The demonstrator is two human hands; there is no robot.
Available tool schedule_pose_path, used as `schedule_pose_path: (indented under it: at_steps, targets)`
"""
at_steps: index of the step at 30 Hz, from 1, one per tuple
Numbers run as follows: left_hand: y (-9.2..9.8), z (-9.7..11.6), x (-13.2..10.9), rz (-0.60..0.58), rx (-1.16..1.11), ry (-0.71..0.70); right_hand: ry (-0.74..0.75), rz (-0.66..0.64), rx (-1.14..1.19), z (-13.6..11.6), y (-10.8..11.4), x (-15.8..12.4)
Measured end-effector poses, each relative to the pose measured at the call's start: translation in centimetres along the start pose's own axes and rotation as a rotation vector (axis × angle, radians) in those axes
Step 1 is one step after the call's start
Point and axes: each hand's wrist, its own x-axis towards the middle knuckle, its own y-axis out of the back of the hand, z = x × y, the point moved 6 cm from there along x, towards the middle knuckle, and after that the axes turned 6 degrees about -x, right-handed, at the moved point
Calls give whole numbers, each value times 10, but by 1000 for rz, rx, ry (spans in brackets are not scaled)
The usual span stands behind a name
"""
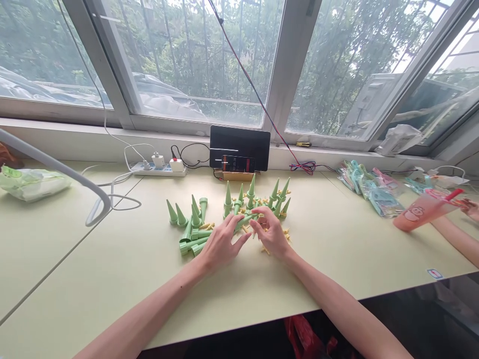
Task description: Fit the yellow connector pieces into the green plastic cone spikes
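Left hand (223, 243): fingers closed on a green cone (245, 221), held lying flat just above the table (337, 249).
Right hand (272, 235): fingers curled at the cone's right end; grip unclear.
Cones (251, 195): upright just beyond; more lie left.
Yellow bits (286, 232): scattered round the right hand.

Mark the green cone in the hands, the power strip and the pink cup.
green cone (245, 221), head view, middle of its body.
power strip (160, 171), head view, its white top.
pink cup (419, 213), head view, its side wall.
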Motion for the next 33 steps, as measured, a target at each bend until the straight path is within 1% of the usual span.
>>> schedule_pose_path:
  at_steps: [3,5,6,9,12,16,22,25,30,33]
  targets:
    - [0,-5,0,46,-69,69,7,164,-17,-2,9,0]
    - [1,-7,1,59,-130,127,-13,205,-10,-1,13,-1]
    - [1,-7,1,62,-161,154,-21,199,-5,0,13,0]
    - [2,-6,1,52,-241,217,-6,134,-9,0,8,-1]
    - [2,-4,1,35,-303,245,49,28,-45,-3,-1,-2]
    - [2,-3,0,51,-337,243,106,-109,-111,-7,-11,-5]
    - [-1,-4,-1,74,-343,219,121,-238,-151,-8,-18,-7]
    - [0,-4,-1,85,-336,205,116,-264,-162,-7,-20,-7]
    - [-1,-5,-1,86,-380,194,120,-219,-199,-7,-18,-6]
    - [-2,-5,-1,82,-415,220,118,-208,-185,-8,-16,-6]
